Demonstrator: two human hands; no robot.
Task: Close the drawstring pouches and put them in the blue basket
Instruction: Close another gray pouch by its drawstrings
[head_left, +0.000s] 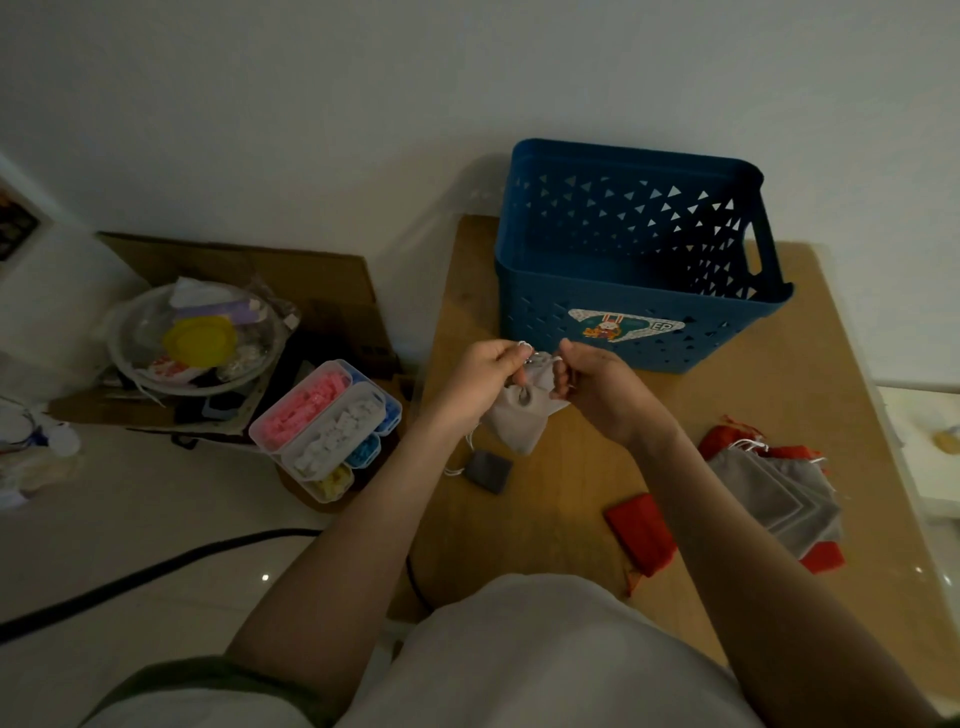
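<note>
both forearms reach forward to a grey pouch (517, 415) held above the surface (571, 493); left hand (480, 376) and right hand (597, 384) pinch its cords at either side, blue basket (623, 280) just beyond, straight ahead.

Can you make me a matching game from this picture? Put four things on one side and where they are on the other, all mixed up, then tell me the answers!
Things:
1. grey pouch
2. blue basket
3. pile of grey and red pouches
4. clear box of coloured pieces

Places:
A. off the table, to its left
B. held between the left hand and the right hand
C. lying on the table's right side
D. standing at the table's far end

Pairs: 1-B, 2-D, 3-C, 4-A
</note>
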